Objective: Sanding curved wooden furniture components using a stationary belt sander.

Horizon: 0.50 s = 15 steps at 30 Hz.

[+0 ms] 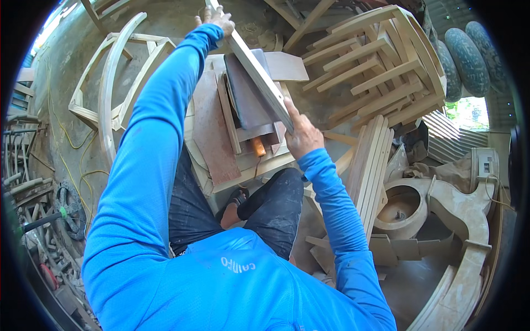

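Note:
A long pale wooden strip [256, 71] slants from the far left down toward the near right. Near its far end, my left hand [218, 23] is closed on it, with the arm stretched out. My right hand [303, 135] grips the near end, one finger lying along the wood. Directly beneath the strip is a brown-grey, smooth, belt-like surface [243, 94] with rounded edges; I cannot tell whether the two touch. An orange handle-like piece [258, 147] sticks out below it. A reddish-brown board [215, 132] lies to the left on the wooden stand.
A curved wooden frame [113, 83] stands at the far left. Stacked slatted frames [381, 60] fill the far right. Long planks [370, 165] lean by my right forearm, near a large bandsaw-like machine [464, 204]. A yellow cord [69, 140] and scrap wood [41, 220] lie left.

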Each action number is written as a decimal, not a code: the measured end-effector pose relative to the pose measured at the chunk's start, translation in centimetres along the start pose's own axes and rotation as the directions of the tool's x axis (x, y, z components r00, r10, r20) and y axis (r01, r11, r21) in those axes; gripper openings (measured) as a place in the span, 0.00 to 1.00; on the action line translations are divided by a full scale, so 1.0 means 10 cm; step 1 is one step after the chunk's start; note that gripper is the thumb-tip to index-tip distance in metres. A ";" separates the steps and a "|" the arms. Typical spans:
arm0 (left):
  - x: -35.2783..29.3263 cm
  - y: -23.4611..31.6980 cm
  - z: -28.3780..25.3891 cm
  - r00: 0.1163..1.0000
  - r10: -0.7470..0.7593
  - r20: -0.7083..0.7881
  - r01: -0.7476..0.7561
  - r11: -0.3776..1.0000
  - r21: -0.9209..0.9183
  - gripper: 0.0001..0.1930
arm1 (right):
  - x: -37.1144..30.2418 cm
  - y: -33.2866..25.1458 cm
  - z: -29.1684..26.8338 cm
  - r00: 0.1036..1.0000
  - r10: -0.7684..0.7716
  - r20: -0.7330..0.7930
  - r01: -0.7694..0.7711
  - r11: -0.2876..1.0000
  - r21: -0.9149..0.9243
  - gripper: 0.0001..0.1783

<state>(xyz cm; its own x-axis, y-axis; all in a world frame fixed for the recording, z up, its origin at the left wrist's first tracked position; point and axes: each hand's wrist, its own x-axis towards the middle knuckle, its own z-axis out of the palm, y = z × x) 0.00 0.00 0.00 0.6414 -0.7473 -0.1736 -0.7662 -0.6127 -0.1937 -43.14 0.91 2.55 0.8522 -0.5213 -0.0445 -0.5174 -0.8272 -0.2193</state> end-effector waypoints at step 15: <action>-4.17 1.75 0.36 0.897 0.226 -0.380 -0.431 0.638 -0.638 0.47 | -4.04 0.62 0.01 0.948 0.073 -0.310 -0.105 0.991 -0.087 0.28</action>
<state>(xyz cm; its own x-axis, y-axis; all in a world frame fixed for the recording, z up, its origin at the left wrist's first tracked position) -39.96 21.36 0.36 0.3878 -0.9064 0.1678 -0.7902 -0.2331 0.5668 -80.77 16.91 2.92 0.7457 -0.6200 0.2442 -0.6088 -0.7828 -0.1283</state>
